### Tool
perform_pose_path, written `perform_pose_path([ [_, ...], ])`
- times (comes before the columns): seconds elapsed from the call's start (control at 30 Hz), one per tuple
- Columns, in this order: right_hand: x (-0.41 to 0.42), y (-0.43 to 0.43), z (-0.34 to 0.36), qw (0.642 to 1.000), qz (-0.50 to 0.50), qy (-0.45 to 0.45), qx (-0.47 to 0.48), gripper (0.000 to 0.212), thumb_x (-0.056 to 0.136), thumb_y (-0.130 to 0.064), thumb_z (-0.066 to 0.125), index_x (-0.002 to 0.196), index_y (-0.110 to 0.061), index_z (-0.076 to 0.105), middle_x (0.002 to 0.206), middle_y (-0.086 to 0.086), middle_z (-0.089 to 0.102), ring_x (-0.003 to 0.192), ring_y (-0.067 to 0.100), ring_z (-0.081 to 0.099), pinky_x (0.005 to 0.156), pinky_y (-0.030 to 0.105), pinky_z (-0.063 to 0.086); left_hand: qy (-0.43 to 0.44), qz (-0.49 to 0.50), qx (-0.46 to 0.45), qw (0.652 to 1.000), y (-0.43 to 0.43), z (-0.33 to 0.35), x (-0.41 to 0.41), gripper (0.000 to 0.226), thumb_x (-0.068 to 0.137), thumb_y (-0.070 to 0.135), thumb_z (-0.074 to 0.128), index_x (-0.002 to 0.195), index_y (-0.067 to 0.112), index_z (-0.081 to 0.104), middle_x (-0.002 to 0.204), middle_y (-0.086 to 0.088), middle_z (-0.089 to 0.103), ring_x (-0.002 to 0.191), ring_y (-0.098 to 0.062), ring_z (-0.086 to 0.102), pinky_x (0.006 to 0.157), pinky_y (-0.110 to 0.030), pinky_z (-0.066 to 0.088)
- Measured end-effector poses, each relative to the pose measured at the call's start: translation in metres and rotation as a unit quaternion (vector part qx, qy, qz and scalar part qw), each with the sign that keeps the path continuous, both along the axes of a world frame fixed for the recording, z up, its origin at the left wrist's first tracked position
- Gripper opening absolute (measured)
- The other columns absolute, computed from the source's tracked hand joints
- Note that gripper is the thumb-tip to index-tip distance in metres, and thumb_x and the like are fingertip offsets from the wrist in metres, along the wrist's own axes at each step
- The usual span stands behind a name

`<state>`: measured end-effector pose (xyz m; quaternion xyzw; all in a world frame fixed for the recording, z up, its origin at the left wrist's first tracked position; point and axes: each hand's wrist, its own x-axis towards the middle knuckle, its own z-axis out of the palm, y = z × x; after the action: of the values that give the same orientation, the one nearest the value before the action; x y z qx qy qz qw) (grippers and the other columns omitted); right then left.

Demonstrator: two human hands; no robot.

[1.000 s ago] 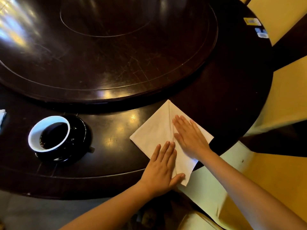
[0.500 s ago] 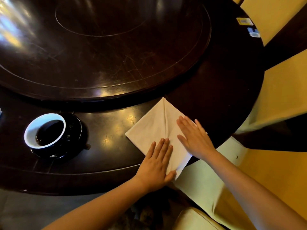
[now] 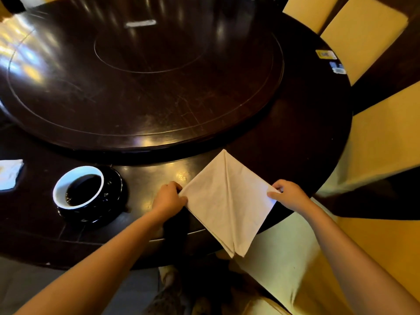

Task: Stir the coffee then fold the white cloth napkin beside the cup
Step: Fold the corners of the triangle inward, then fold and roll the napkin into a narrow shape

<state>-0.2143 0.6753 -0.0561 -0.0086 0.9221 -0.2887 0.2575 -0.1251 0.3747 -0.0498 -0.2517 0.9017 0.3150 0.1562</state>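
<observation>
A white cloth napkin [image 3: 229, 201], folded to a diamond, lies on the dark desk [image 3: 306, 133], its near point overhanging the edge; the left hand [image 3: 169, 197] pinches its nine-o'clock corner, the right hand [image 3: 287, 194] its three-o'clock corner; the coffee cup [image 3: 78, 187] stands at nine o'clock, apart.

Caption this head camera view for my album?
Both hands, left and right, pinch opposite corners of the napkin beside the cup.

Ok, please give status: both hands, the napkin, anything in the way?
Left hand pinching napkin left corner; right hand pinching right corner. Napkin diamond-shaped, near tip overhanging table edge. Coffee cup apart, left; nothing blocking.
</observation>
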Motion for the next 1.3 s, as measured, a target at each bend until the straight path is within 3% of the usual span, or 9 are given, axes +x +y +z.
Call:
perform_pose_path([
  [0.13, 0.002, -0.001, 0.013, 0.996, -0.054, -0.032, -0.066, 0.011, 0.087, -0.015, 0.061, 0.079, -0.008, 0.058, 0.083, 0.012, 0.059, 0.075, 0.021, 0.056, 0.065, 0.027, 0.045, -0.053, 0.033, 0.118, 0.991, -0.013, 0.012, -0.009, 0.007, 0.081, 0.01, 0.065, 0.086, 0.007, 0.061, 0.082, -0.008, 0.057, 0.071, -0.018, 0.054, 0.056, -0.022, 0.047],
  [0.3, 0.003, -0.004, 0.039, 0.96, -0.172, -0.08, -0.207, 0.011, 0.089, -0.011, 0.059, 0.095, -0.002, 0.058, 0.077, 0.01, 0.055, 0.066, 0.017, 0.055, 0.072, 0.032, 0.051, 0.001, 0.134, 0.338, 0.931, -0.025, 0.028, -0.006, 0.003, 0.087, 0.002, 0.057, 0.087, 0.005, 0.058, 0.071, -0.01, 0.058, 0.059, -0.014, 0.058, 0.054, -0.02, 0.057],
  [0.53, -0.007, -0.014, 0.073, 0.822, -0.342, -0.176, -0.419, 0.011, 0.09, -0.007, 0.052, 0.082, -0.012, 0.057, 0.047, 0.002, 0.049, 0.051, 0.012, 0.047, 0.043, 0.018, 0.05, 0.082, 0.209, 0.478, 0.849, -0.044, 0.051, -0.002, 0.025, 0.088, 0.005, 0.056, 0.111, 0.015, 0.053, 0.087, -0.01, 0.061, 0.072, -0.019, 0.06, 0.052, -0.022, 0.057],
  [0.77, -0.019, -0.029, 0.135, 0.93, -0.134, -0.056, -0.338, 0.017, 0.083, -0.012, 0.064, 0.098, -0.021, 0.066, 0.102, 0.008, 0.059, 0.09, 0.019, 0.058, 0.076, 0.026, 0.048, 0.18, 0.099, 0.448, 0.87, -0.061, 0.088, -0.014, 0.039, 0.084, -0.004, 0.059, 0.122, 0.003, 0.054, 0.103, -0.019, 0.058, 0.091, -0.026, 0.062, 0.071, -0.025, 0.059],
  [0.87, -0.024, -0.035, 0.149, 0.981, -0.032, 0.058, -0.18, 0.028, 0.075, -0.011, 0.073, 0.102, -0.015, 0.068, 0.111, 0.013, 0.06, 0.104, 0.029, 0.057, 0.072, 0.023, 0.044, 0.241, -0.011, 0.187, 0.952, -0.061, 0.105, -0.018, 0.035, 0.08, 0.003, 0.067, 0.115, 0.007, 0.062, 0.101, -0.009, 0.065, 0.09, -0.02, 0.063, 0.075, -0.025, 0.052],
  [1.0, -0.024, -0.047, 0.159, 0.979, -0.023, 0.165, -0.115, 0.013, 0.075, -0.016, 0.072, 0.087, -0.011, 0.071, 0.09, 0.007, 0.066, 0.09, 0.022, 0.06, 0.069, 0.027, 0.043, 0.314, -0.066, -0.01, 0.947, -0.064, 0.122, -0.023, 0.007, 0.081, 0.013, 0.066, 0.087, 0.016, 0.068, 0.087, -0.003, 0.064, 0.082, -0.018, 0.059, 0.064, -0.019, 0.042],
  [1.07, -0.022, -0.044, 0.166, 0.981, -0.011, 0.143, -0.128, 0.014, 0.077, -0.019, 0.071, 0.084, -0.007, 0.071, 0.085, 0.001, 0.062, 0.083, 0.013, 0.056, 0.067, 0.023, 0.041, 0.323, -0.069, 0.011, 0.944, -0.07, 0.126, -0.022, 0.004, 0.082, 0.013, 0.066, 0.084, 0.016, 0.065, 0.087, -0.005, 0.061, 0.083, -0.017, 0.056, 0.065, -0.016, 0.04],
  [1.2, -0.016, -0.039, 0.165, 0.941, -0.043, -0.076, -0.327, 0.006, 0.079, -0.015, 0.067, 0.077, -0.009, 0.065, 0.078, 0.007, 0.065, 0.079, 0.018, 0.065, 0.074, 0.027, 0.055, 0.303, 0.008, 0.295, 0.906, -0.078, 0.13, -0.007, 0.007, 0.086, 0.005, 0.059, 0.085, 0.011, 0.063, 0.077, -0.007, 0.065, 0.068, -0.007, 0.063, 0.061, -0.015, 0.052],
  [1.3, -0.013, -0.049, 0.147, 0.934, -0.085, -0.133, -0.32, 0.005, 0.082, -0.013, 0.064, 0.078, -0.01, 0.064, 0.072, 0.007, 0.069, 0.072, 0.021, 0.069, 0.067, 0.032, 0.058, 0.265, 0.085, 0.35, 0.895, -0.081, 0.114, -0.002, 0.008, 0.088, 0.006, 0.057, 0.089, 0.01, 0.064, 0.072, -0.007, 0.066, 0.058, -0.009, 0.066, 0.061, -0.025, 0.06],
])
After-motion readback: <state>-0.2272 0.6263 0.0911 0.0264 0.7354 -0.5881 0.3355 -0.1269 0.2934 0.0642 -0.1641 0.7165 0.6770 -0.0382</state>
